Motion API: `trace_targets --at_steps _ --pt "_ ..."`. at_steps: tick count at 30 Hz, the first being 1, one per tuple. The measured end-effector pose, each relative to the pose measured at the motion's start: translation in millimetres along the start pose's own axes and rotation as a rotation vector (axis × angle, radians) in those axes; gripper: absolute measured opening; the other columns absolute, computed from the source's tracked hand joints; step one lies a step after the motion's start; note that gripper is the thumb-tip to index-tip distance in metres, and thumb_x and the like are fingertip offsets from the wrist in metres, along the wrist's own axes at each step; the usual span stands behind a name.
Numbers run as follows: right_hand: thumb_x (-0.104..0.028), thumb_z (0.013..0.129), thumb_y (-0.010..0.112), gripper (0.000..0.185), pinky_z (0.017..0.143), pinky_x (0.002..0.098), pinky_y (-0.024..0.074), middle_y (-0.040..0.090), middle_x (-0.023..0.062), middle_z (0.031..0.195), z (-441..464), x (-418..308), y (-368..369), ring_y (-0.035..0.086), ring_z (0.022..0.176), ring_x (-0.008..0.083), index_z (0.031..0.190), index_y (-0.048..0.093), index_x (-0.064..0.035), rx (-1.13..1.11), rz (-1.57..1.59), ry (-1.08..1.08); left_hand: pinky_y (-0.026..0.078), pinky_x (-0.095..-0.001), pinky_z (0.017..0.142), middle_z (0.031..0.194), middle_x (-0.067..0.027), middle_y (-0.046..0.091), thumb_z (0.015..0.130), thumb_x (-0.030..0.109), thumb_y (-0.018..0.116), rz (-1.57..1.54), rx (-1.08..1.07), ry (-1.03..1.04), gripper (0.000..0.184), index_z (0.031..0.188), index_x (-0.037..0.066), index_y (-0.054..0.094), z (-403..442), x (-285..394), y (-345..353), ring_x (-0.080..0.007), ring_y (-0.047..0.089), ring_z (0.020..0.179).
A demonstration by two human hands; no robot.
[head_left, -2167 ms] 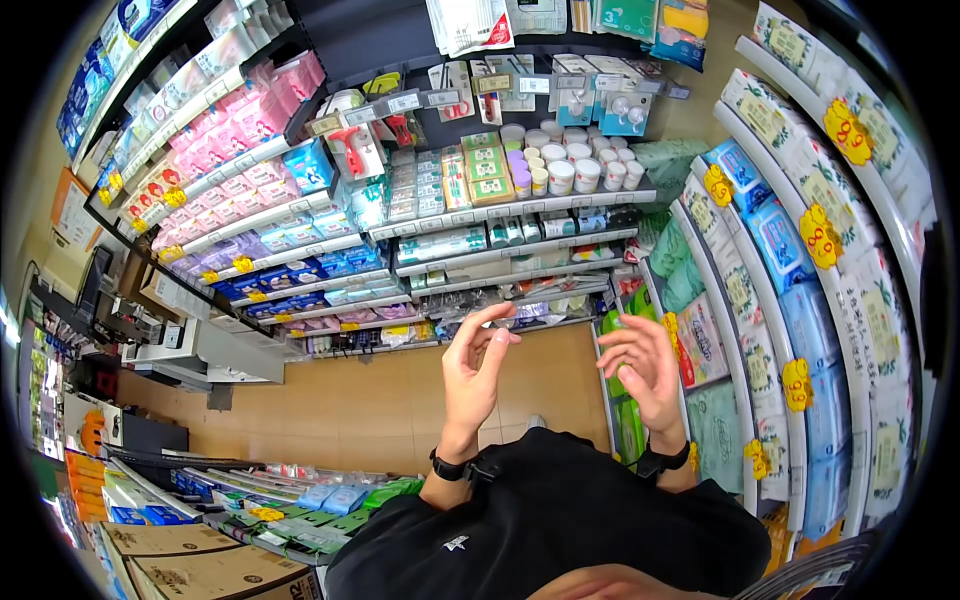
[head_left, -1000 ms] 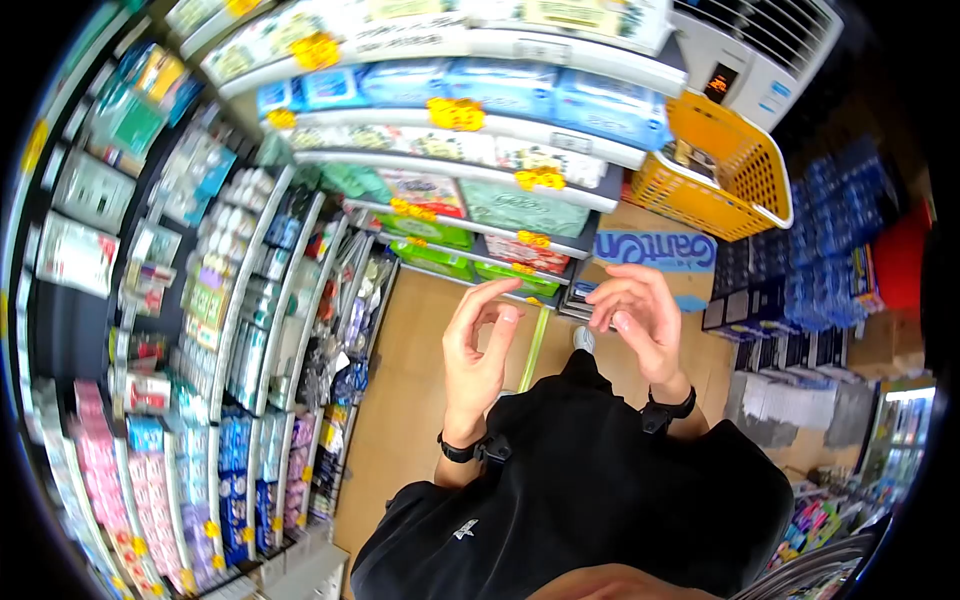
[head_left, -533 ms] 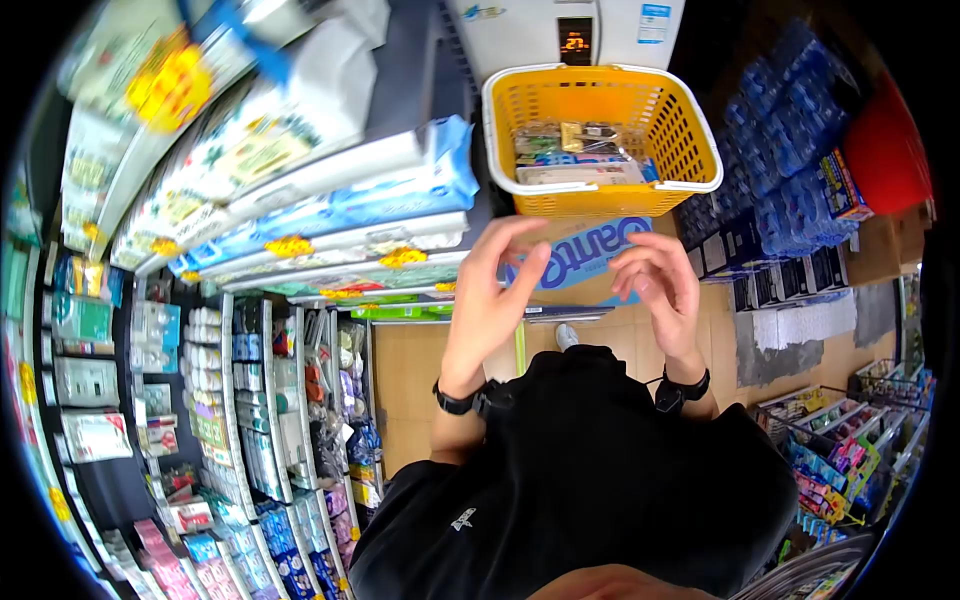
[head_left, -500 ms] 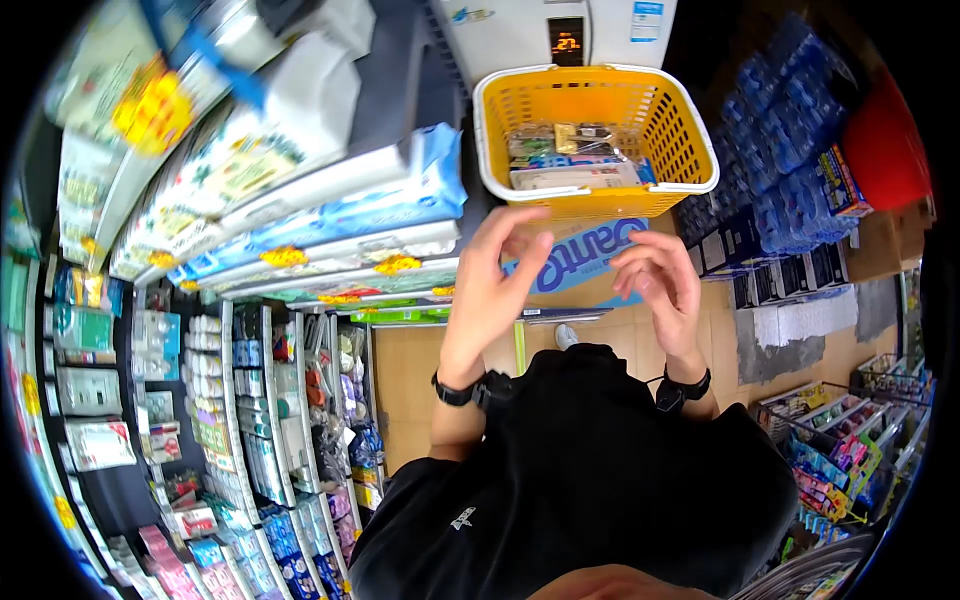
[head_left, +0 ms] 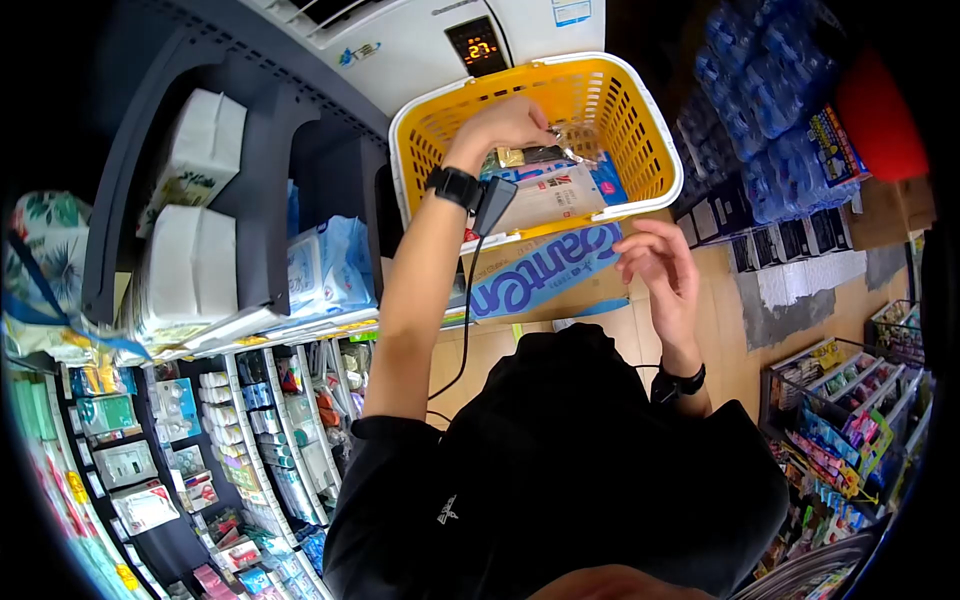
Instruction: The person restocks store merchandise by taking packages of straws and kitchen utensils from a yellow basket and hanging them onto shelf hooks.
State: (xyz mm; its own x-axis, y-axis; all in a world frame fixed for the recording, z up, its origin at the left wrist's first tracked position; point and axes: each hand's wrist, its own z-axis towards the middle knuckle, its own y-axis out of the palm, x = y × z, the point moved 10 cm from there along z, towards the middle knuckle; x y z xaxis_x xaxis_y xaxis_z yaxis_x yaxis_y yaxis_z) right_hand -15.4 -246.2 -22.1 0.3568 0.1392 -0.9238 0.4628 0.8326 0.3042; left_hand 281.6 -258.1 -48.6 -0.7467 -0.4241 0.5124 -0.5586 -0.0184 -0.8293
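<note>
My left hand (head_left: 503,127) reaches down inside the yellow basket (head_left: 648,125). Its fingers are bent and closed at the edge of a clear plastic packet (head_left: 575,147) with a gold and black part; the thumb side is partly hidden. Beneath the packet lie a flat pale package (head_left: 548,196) and a blue package (head_left: 607,182). My right hand (head_left: 655,262) hovers just outside the basket's near right rim, fingers apart and loosely curved, holding nothing. The basket rests above a cardboard box (head_left: 550,270) with blue lettering.
Behind the basket stands a white appliance (head_left: 400,60) with a lit display. To the left, a dark shelf (head_left: 265,170) holds white tissue packs (head_left: 185,262) and a blue pack (head_left: 330,265). Shrink-wrapped bottles (head_left: 775,110) are stacked at right. A black cable (head_left: 466,330) hangs from my left wrist.
My left hand has moved forward from the near rim into the basket, onto the packet. My right hand stays near the rim. The view has turned, showing more of the left shelf.
</note>
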Motion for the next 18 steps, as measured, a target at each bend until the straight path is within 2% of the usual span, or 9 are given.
trace_targets --at_steps 1,5,7,8,11,12,18 --pt "0.000 0.095 0.048 0.039 0.077 0.0284 0.0502 0.067 0.0153 0.112 2 2 -5 0.062 0.089 0.0153 0.134 0.049 0.0041 0.009 0.017 0.005 0.052 -0.0327 0.078 0.096 -0.0116 0.075 0.079 0.037 0.081 -0.005 -0.167 -0.046 0.043 0.102 0.002 0.075 12 -10 21 -0.0231 0.069 0.086" --pt "0.000 0.096 0.048 0.038 0.078 0.0282 0.0500 0.067 0.0146 0.111 5 8 -16 0.062 0.089 0.0150 0.134 0.049 0.0039 0.043 0.034 0.043 0.052 -0.0326 0.074 0.090 -0.0105 0.074 0.076 0.039 0.082 0.085 -0.315 -0.132 0.044 0.100 0.003 0.076 43 -60 65 -0.0227 0.068 0.081" --pt "0.000 0.096 0.048 0.038 0.078 0.0281 0.0499 0.067 0.0143 0.110 7 10 -19 0.062 0.089 0.0150 0.134 0.049 0.0035 0.050 0.045 0.057 0.051 -0.0323 0.073 0.086 -0.0088 0.074 0.074 0.044 0.082 0.297 -0.401 -0.193 0.049 0.098 0.003 0.076 44 -84 84 -0.0218 0.067 0.078" --pt "0.000 0.096 0.048 0.038 0.078 0.0281 0.0499 0.067 0.0143 0.110 8 11 -22 0.062 0.089 0.0150 0.134 0.049 0.0035 0.058 0.047 0.062 0.051 -0.0323 0.073 0.086 -0.0088 0.074 0.074 0.044 0.082 0.298 -0.411 -0.192 0.049 0.098 0.003 0.076 45 -92 92 -0.0218 0.067 0.078" --pt "0.000 0.097 0.048 0.038 0.079 0.0282 0.0499 0.067 0.0142 0.110 12 12 -24 0.062 0.089 0.0150 0.135 0.049 0.0031 0.043 0.053 0.057 0.051 -0.0357 0.079 0.104 -0.0102 0.073 0.072 0.053 0.080 0.290 -0.550 -0.260 0.065 0.115 0.004 0.072 35 -115 118 -0.0241 0.066 0.092" --pt "0.000 0.097 0.048 0.038 0.078 0.0282 0.0499 0.067 0.0139 0.110 12 14 -26 0.062 0.089 0.0149 0.135 0.049 0.0030 0.048 0.056 0.059 0.053 -0.0421 0.089 0.126 -0.0184 0.068 0.068 0.054 0.083 0.255 -0.603 -0.286 0.079 0.126 0.003 0.068 33 -117 124 -0.0338 0.067 0.108" --pt "-0.001 0.098 0.049 0.037 0.078 0.0278 0.0497 0.067 0.0129 0.110 19 20 -31 0.062 0.090 0.0146 0.135 0.049 0.0015 0.045 0.055 0.069 0.052 -0.0409 0.090 0.127 -0.0167 0.068 0.067 0.055 0.081 0.322 -0.650 -0.266 0.078 0.124 0.004 0.069 25 -116 132 -0.0340 0.067 0.109"
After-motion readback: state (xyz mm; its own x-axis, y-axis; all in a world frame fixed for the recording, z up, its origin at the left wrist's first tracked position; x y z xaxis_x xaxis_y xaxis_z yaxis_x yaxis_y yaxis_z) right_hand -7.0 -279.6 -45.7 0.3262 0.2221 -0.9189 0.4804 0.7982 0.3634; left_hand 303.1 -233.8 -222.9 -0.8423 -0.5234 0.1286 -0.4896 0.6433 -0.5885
